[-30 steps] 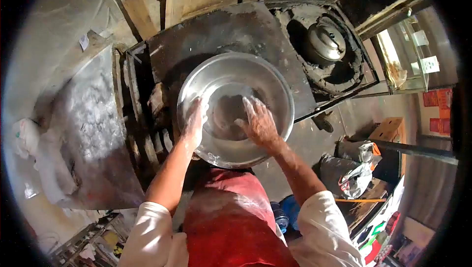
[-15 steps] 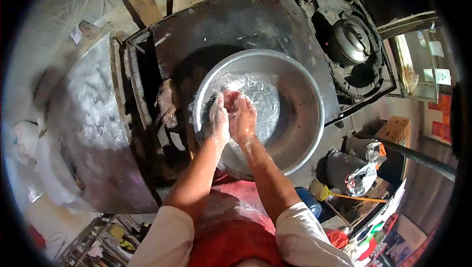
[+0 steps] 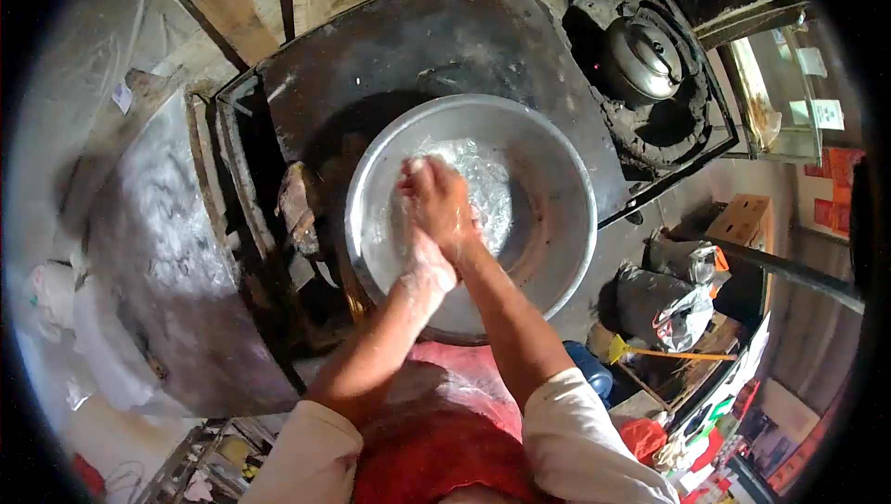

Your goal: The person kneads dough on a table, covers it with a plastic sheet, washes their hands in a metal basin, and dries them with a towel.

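A wide metal basin (image 3: 568, 267) holds shallow, rippling water (image 3: 487, 190) that catches bright light. My two hands are pressed together over its left half. My right hand (image 3: 438, 202) lies on top, wrapped across my left hand. Underneath it my left hand (image 3: 432, 263) shows mostly its wrist and heel, and its fingers are largely hidden. Wet, whitish streaks mark the skin at the left wrist. No tool or other object shows between the hands.
The basin rests on a dark stove top (image 3: 390, 58). A lidded metal kettle (image 3: 645, 58) sits in a sooty burner pit at the upper right. A flour-dusted surface (image 3: 167, 226) lies to the left. Filled plastic bags (image 3: 664, 304) and a yellow-handled brush (image 3: 673, 354) are at the lower right.
My hands were side by side and cupped over the water. Now the right has turned over and closed across the left. The view has shifted slightly.
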### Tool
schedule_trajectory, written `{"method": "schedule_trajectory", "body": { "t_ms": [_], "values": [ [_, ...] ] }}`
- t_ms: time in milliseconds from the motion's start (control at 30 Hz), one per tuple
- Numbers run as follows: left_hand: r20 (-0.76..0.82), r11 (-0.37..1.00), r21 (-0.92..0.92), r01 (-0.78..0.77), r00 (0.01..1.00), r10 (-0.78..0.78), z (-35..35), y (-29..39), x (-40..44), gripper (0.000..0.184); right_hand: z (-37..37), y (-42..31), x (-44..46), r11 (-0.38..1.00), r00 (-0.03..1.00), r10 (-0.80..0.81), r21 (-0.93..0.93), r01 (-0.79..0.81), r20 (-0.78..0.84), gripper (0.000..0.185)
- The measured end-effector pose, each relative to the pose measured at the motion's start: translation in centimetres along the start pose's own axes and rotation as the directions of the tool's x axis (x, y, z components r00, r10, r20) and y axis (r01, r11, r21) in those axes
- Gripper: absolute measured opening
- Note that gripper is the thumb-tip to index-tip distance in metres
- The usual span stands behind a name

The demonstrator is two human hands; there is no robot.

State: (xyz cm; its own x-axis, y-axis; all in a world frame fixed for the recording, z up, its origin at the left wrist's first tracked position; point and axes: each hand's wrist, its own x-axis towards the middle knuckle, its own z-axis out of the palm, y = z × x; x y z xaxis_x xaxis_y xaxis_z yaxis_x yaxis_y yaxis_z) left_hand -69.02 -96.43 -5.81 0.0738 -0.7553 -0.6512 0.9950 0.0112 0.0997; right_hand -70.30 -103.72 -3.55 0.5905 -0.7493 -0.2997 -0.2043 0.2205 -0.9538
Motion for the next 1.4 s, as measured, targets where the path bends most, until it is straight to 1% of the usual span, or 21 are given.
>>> {"method": "schedule_trajectory", "body": {
  "t_ms": [100, 167, 200, 233, 300, 400, 433, 500, 533, 567, 633, 733, 833, 900, 1033, 1100, 1200, 1233, 1300, 1333, 1400],
  "values": [
    [-0.006, 1.000, 0.020, 0.010, 1.000, -0.010, -1.0, 2.9, 1.0, 0.063, -1.3, 1.9, -2.8, 0.734, 0.844, -0.442, -0.418, 0.535, 0.303, 0.046],
    [-0.114, 1.000, -0.006, -0.012, 0.993, 0.011, 1.1, 4.8, 0.6, 0.064, -2.3, 0.3, -3.9, 0.786, 0.818, -0.459, -0.271, 0.556, 0.347, 0.050],
    [0.091, 0.998, 0.056, 0.022, 0.995, -0.027, -0.4, 5.7, 0.6, 0.064, -3.7, 1.0, -3.0, 0.679, 0.779, -0.434, -0.404, 0.613, 0.452, 0.056],
    [0.010, 0.994, 0.098, -0.057, 0.998, 0.056, -0.6, 5.5, 0.7, 0.064, -5.3, 2.2, -1.8, 0.461, 0.691, -0.516, -0.515, 0.722, 0.507, 0.052],
    [-0.190, 0.968, 0.145, -0.206, 0.954, 0.232, 0.4, 4.9, 0.0, 0.063, -6.6, 1.9, -0.1, 0.231, 0.779, -0.560, -0.849, 0.475, 0.283, 0.044],
    [-0.179, 0.951, 0.154, -0.267, 0.939, 0.292, -1.6, 3.3, 0.9, 0.066, -5.5, 6.0, -0.2, 0.550, 0.892, -0.447, -0.806, 0.218, -0.064, 0.032],
    [-0.172, 0.932, 0.185, -0.313, 0.923, 0.344, -1.0, 2.4, 1.1, 0.060, -3.9, 6.2, -0.8, 0.533, 0.886, -0.464, -0.791, 0.301, 0.024, 0.023],
    [-0.334, 0.986, 0.065, -0.156, 0.927, 0.168, 1.4, 2.7, 0.9, 0.054, -0.6, 6.1, -1.6, 0.991, 0.964, -0.126, -0.081, 0.110, -0.233, 0.022],
    [-0.040, 0.970, 0.090, -0.225, 0.973, 0.229, -2.0, 2.7, 3.0, 0.050, -0.3, 4.8, -2.5, 0.967, 0.965, 0.111, 0.248, -0.050, -0.237, 0.022],
    [-0.097, 0.976, -0.092, -0.196, 0.978, 0.187, -3.6, 2.6, 5.7, 0.051, 0.0, 3.2, -3.8, 0.812, 0.928, 0.335, 0.549, -0.197, -0.162, 0.022],
    [0.028, 0.983, 0.081, -0.166, 0.986, 0.164, -1.1, 3.2, 4.9, 0.052, 1.2, 1.7, -6.4, 0.980, 0.957, -0.193, 0.004, 0.199, -0.217, 0.022],
    [-0.073, 0.994, 0.033, -0.109, 0.991, 0.111, 2.1, 3.0, 7.1, 0.052, 0.8, -1.8, -9.9, 0.762, 0.857, -0.488, -0.397, 0.511, 0.165, 0.026],
    [-0.010, 0.991, -0.113, -0.077, 0.997, 0.076, 2.6, 0.9, 7.0, 0.044, -3.4, 2.7, -5.9, 0.559, 0.755, -0.564, -0.518, 0.647, 0.335, 0.029],
    [0.391, 0.868, -0.456, 0.198, 0.921, -0.004, 0.4, 1.0, 5.2, 0.054, -5.3, 1.3, -3.5, 0.597, 0.770, -0.523, -0.488, 0.637, 0.366, 0.030],
    [0.119, 0.996, 0.074, 0.043, 0.992, -0.052, 2.3, 1.9, 5.8, 0.038, -2.2, 0.3, -7.0, 0.521, 0.740, -0.502, -0.527, 0.671, 0.447, 0.032],
    [-0.046, 0.996, 0.084, -0.002, 0.999, 0.006, 1.9, 2.3, 6.6, 0.034, 1.0, -1.2, -10.9, 0.663, 0.679, -0.604, -0.208, 0.719, 0.418, 0.034],
    [-0.136, 0.999, 0.014, -0.035, 0.990, 0.037, 1.9, 1.5, 7.0, 0.033, 1.4, -2.9, -11.3, 0.572, 0.556, -0.727, -0.092, 0.815, 0.402, 0.027],
    [-0.112, 1.000, -0.018, -0.017, 0.994, 0.015, 2.6, 1.2, 6.7, 0.034, 1.2, 1.3, -10.7, 0.827, 0.806, -0.560, 0.058, 0.560, 0.191, 0.031],
    [0.068, 0.980, -0.184, 0.077, 0.996, -0.066, 1.7, 1.8, 6.4, 0.035, -4.4, 3.3, -4.6, 0.319, 0.558, -0.650, -0.481, 0.817, 0.516, 0.028],
    [0.290, 0.997, -0.071, -0.017, 0.956, 0.037, 0.6, 2.2, 6.1, 0.036, -5.5, 2.6, -2.6, 0.329, 0.566, -0.671, -0.491, 0.807, 0.480, 0.035],
    [0.218, 0.988, 0.034, -0.151, 0.966, 0.141, 0.7, 2.8, 5.3, 0.037, -7.1, -0.1, -1.2, 0.227, 0.537, -0.646, -0.536, 0.813, 0.542, 0.045]
  ]
}}
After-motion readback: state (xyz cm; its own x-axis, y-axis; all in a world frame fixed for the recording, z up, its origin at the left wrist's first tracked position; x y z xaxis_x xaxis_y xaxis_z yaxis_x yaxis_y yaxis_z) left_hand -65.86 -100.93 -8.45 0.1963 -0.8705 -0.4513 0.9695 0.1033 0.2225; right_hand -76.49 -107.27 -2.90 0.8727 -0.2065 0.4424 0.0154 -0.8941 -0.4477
